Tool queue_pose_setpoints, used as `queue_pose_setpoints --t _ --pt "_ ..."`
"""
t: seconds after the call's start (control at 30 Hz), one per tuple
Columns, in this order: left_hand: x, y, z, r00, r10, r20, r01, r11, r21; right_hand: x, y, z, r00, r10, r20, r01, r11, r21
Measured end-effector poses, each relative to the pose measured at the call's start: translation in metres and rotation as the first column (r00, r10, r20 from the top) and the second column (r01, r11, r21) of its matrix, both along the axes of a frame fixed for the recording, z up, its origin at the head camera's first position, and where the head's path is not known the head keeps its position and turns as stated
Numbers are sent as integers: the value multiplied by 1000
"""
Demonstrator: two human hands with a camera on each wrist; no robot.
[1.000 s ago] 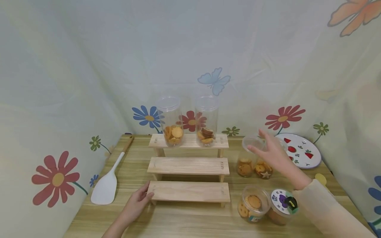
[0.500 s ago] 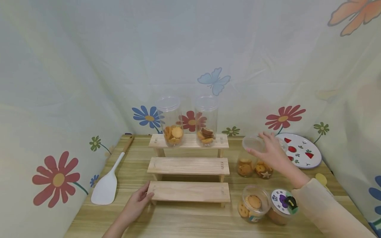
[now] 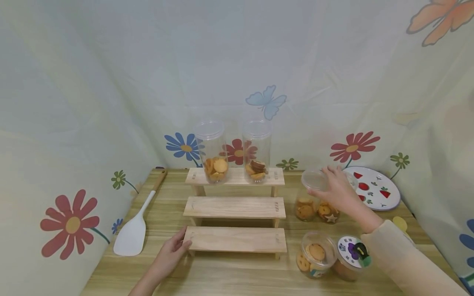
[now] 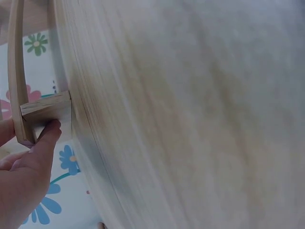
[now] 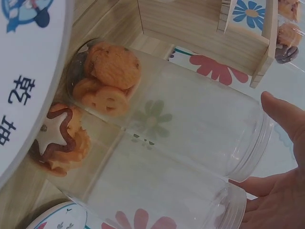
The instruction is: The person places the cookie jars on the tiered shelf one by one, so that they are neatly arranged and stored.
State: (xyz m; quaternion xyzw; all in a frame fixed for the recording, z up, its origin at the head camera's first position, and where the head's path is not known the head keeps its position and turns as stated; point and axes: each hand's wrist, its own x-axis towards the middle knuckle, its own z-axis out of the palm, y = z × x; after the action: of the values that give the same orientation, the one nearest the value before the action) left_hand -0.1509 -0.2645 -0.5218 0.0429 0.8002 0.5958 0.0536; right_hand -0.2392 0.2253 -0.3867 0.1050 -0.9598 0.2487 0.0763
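We judge the work to be partway along. Two lidded jars are already up on the top step of the wooden stand (image 3: 237, 238), forward of our left grip (image 3: 168, 254) and to its right: the left-hand jar (image 3: 210, 144) and the right-hand jar (image 3: 257, 146). Four more are off the stand, so by our reckoning those are what is left. Beneath our right grip (image 3: 340, 192), upright on the counter (image 3: 222, 283), is the tall plain jar (image 5: 195, 114), with the star-cookie jar (image 5: 147, 181) just beside it, partly covered by that grip in the head view. Nearer to us than the right grip are the short clear jar (image 3: 314, 261) and the printed-lid jar (image 3: 344, 267), side by side.

As for pose, our right arm reaches forward and inward from the right. Its thumb and fingers are apart, straddling the tall plain jar's lid; we cannot tell whether they press on it. Our left arm comes in from the near side, and its grip is clamped on the left end of the stand's nearest step, thumb and fingers pinching the board.
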Motion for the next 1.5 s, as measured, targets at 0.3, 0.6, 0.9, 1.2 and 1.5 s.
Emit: queue_pose_setpoints --t 0.3,0.6,0.9,1.2,1.5 --pt "0 0 2 1000 -4 1 4 1000 -19 -4 0 -2 1000 -5 -8 6 999 32" --pt "1 0 0 1000 2 -4 -2 1000 -1 -2 -1 -3 1000 -12 -9 12 1000 -13" --pt "1 -1 -2 1000 3 -12 -4 1000 -14 0 -2 0 1000 0 -25 -2 994 -105" --pt "1 -1 1 1000 4 -11 -5 1000 -30 3 -5 8 999 -8 -53 -1 985 -170" --pt "0 -1 0 1000 2 -11 -2 1000 -19 16 -10 25 999 -8 -48 -3 971 -238"
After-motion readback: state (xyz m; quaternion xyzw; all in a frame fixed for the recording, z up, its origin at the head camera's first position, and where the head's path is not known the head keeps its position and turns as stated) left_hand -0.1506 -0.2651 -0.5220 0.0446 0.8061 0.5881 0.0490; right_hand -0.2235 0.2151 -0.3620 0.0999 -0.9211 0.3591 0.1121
